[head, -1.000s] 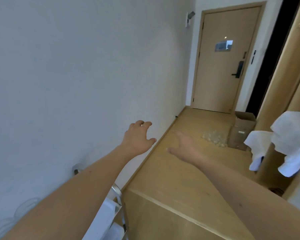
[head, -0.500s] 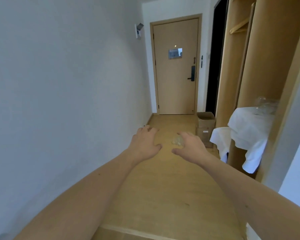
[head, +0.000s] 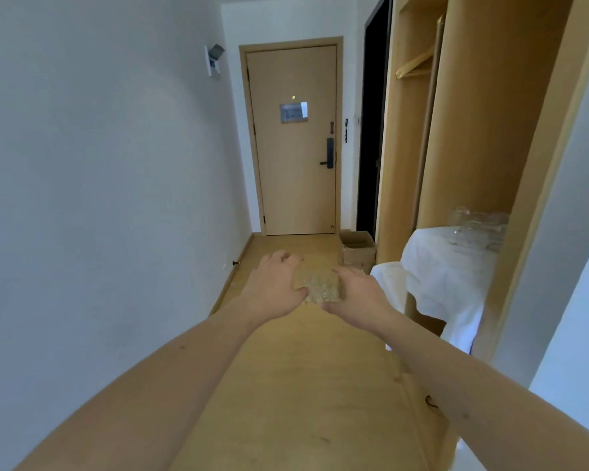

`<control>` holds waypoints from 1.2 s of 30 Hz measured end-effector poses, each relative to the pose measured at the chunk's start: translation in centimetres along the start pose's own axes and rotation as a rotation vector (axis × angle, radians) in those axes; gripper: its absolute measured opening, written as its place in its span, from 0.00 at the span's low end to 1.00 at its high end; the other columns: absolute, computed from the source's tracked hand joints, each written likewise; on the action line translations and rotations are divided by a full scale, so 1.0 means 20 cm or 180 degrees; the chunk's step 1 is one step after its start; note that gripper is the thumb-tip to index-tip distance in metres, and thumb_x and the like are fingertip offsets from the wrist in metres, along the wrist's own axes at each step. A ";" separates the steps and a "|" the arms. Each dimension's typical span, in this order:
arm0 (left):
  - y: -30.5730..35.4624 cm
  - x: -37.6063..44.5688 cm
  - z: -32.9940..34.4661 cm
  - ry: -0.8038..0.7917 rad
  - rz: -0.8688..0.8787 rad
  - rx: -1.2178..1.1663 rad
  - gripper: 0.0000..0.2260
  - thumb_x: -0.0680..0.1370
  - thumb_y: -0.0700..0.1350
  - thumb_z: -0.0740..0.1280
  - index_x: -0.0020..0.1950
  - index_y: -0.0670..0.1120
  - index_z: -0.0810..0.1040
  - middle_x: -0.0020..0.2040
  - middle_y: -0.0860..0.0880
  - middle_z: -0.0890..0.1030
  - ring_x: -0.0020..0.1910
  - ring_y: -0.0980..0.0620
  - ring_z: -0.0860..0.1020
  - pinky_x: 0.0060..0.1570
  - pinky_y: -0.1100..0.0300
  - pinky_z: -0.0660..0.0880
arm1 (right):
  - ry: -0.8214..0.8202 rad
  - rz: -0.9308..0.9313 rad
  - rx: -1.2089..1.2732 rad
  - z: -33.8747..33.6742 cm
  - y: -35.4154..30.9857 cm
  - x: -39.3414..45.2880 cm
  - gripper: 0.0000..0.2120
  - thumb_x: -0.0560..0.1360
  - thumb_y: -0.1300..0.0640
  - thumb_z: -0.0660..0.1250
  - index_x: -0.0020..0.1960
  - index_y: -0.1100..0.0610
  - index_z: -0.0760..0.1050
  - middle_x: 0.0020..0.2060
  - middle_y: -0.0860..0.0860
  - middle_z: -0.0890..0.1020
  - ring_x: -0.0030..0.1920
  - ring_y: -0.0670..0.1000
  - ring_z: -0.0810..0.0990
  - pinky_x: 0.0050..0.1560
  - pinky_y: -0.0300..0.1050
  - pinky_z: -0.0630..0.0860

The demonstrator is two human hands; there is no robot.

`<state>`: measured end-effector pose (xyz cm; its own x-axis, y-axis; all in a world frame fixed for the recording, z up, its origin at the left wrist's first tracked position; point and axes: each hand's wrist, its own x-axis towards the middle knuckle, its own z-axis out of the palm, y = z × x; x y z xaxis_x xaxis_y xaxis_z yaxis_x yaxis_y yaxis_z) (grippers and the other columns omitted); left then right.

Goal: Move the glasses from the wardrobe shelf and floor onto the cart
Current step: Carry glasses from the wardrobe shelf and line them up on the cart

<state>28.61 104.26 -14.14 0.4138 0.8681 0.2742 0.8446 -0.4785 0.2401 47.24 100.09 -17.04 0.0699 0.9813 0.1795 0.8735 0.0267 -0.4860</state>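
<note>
Left hand: the left hand (head: 272,287) is stretched forward over the floor (head: 306,385), fingers loosely curled and a little spread, holding nothing.
Right hand: the right hand (head: 357,294) reaches out beside it, fingers relaxed and slightly bent, also empty.
Floor glasses: a cluster of clear glasses (head: 318,287) stands on the floor far down the corridor, seen in the gap between the two hands, just near of a cardboard box (head: 357,248).
Shelf glasses: more clear glasses (head: 476,229) sit on the white cloth (head: 446,273) covering the wardrobe shelf at right.
Cart: not in view.
Step, as I judge it: approaching the floor cluster, with no glass picked up yet.
Risk: the glasses are transparent and packed close, so a reach into the group could knock neighbours over.
Risk: the cloth hangs off the shelf edge, so a snag on it in passing could drag the shelf glasses down.
Risk: taking several glasses in each hand invites a slip on the smooth walls.
Change: compared with half a second ago, the hands are closer together and the floor cluster shows larger between them; the shelf glasses are plainer to see.
</note>
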 end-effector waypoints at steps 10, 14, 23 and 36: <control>-0.12 0.42 0.18 -0.0189 0.0257 -0.0218 0.31 0.76 0.55 0.70 0.77 0.49 0.66 0.75 0.43 0.68 0.73 0.42 0.65 0.69 0.45 0.69 | 0.0069 0.0307 -0.0025 0.07 0.11 0.33 0.32 0.71 0.45 0.74 0.71 0.50 0.70 0.64 0.52 0.76 0.65 0.58 0.74 0.63 0.53 0.74; -0.19 0.63 0.21 -0.0217 0.0479 -0.0310 0.28 0.76 0.55 0.70 0.74 0.48 0.69 0.73 0.42 0.69 0.71 0.40 0.67 0.66 0.48 0.70 | 0.0227 0.0460 -0.0095 0.12 0.12 0.47 0.28 0.71 0.47 0.73 0.69 0.52 0.72 0.62 0.54 0.78 0.63 0.57 0.75 0.55 0.48 0.70; -0.33 1.11 0.23 -0.0255 0.1023 -0.0616 0.30 0.77 0.56 0.70 0.77 0.50 0.66 0.73 0.46 0.68 0.71 0.43 0.67 0.66 0.47 0.71 | 0.0518 0.1143 -0.0319 0.15 0.13 0.82 0.39 0.71 0.41 0.72 0.77 0.49 0.63 0.72 0.51 0.72 0.70 0.57 0.70 0.65 0.51 0.71; -0.38 1.49 0.38 -0.0602 0.1496 -0.0927 0.31 0.77 0.58 0.69 0.78 0.53 0.64 0.77 0.49 0.65 0.75 0.45 0.63 0.69 0.46 0.68 | 0.0851 0.1837 -0.0438 0.17 0.18 0.99 0.39 0.73 0.42 0.72 0.79 0.50 0.60 0.74 0.51 0.69 0.71 0.57 0.69 0.65 0.49 0.71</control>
<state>37.01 134.83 -14.82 0.7977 0.5494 0.2486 0.4384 -0.8114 0.3865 50.24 120.31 -18.13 0.6483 0.7488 0.1378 0.7122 -0.5325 -0.4573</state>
